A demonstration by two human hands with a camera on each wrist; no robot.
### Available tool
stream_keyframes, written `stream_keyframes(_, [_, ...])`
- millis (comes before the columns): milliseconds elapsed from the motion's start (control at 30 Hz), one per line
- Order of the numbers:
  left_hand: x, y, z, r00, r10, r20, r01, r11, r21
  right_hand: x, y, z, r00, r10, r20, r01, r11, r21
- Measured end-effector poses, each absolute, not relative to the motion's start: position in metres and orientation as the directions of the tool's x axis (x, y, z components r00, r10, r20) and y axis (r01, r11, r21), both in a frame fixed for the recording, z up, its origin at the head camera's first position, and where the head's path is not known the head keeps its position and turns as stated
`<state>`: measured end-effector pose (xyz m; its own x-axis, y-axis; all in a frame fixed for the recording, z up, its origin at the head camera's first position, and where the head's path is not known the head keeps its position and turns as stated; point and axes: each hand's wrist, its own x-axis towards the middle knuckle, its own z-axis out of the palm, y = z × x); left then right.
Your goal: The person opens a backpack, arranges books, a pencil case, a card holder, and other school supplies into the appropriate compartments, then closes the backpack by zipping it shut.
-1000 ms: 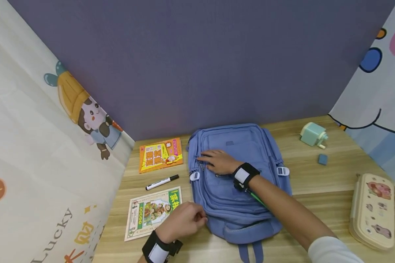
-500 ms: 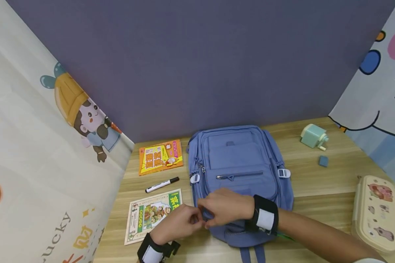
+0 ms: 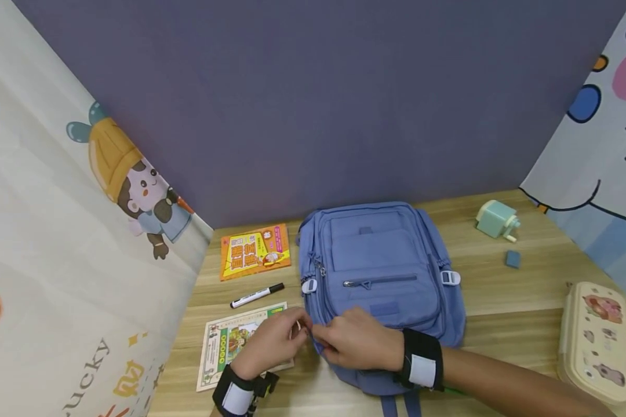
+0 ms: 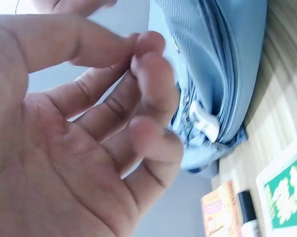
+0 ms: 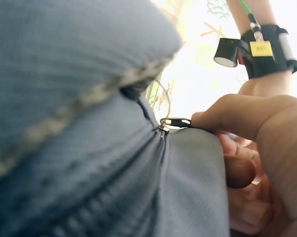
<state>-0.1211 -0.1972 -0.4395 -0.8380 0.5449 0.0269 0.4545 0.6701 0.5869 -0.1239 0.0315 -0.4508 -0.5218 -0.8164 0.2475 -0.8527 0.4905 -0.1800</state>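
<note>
A blue backpack (image 3: pixel 375 249) lies flat with its front pocket facing up. At its near left corner, my right hand (image 3: pixel 362 339) has its fingers curled in. In the right wrist view its thumb (image 5: pixel 227 116) is at a small zipper pull (image 5: pixel 179 122), on a seam of the bag. Close beside it, my left hand (image 3: pixel 276 339) is at the bag's left edge, over part of a green-and-cream booklet (image 3: pixel 214 359). The left wrist view shows that hand's (image 4: pixel 89 123) thumb and forefinger tips meeting; nothing shows between them.
An orange booklet (image 3: pixel 254 252) and a white marker with a black cap (image 3: pixel 257 295) lie left of the backpack. On the right are a mint pencil sharpener (image 3: pixel 497 219), a small blue block (image 3: pixel 513 259) and a cream pencil case (image 3: pixel 594 341). A purple-grey panel (image 3: pixel 344 104) stands behind.
My right hand has come down from the front pocket to the bag's near left corner, uncovering the pocket's zipper. My left hand has shifted slightly up along the bag's edge, beside the right hand.
</note>
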Motion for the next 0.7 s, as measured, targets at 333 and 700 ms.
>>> stream_keyframes(333, [-0.131, -0.191, -0.459, -0.727, 0.677, 0.114, 0.617, 0.571, 0.541, -0.121, 0.031, -0.450, -0.414, -0.858, 0.306, -0.906, 0.421, -0.046])
stream_keyframes(700, [-0.134, -0.184, -0.467, -0.665, 0.728, 0.167, 0.720, 0.565, 0.404, -0.110, 0.046, -0.452, -0.397, -0.878, 0.266, -0.899, 0.431, 0.083])
